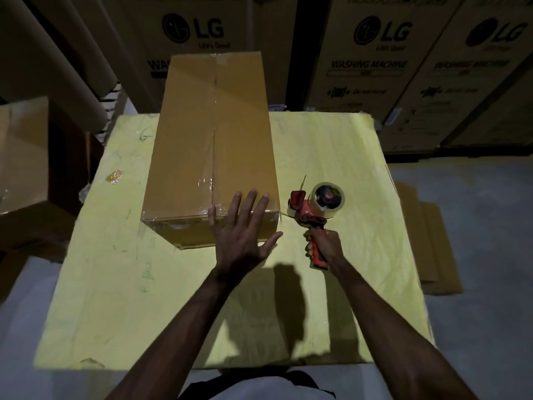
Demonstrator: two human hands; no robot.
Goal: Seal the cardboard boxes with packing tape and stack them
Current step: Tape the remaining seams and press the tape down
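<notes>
A long brown cardboard box (213, 134) lies on the yellow-covered table (115, 284), its flaps closed, with clear tape running along the top seam and across the near edge. My left hand (245, 229) presses flat on the box's near right corner with fingers spread and straight. My right hand (323, 246) grips the handle of a red tape dispenser (314, 209) loaded with a clear tape roll, just right of the box's near corner. A thin strand of tape runs from the dispenser to that corner.
Another cardboard box (28, 157) stands left of the table. Flattened cardboard (427, 241) lies on the floor at right. Tall printed appliance cartons (375, 59) line the back. A crumpled scrap of tape (114, 176) lies on the table's left side.
</notes>
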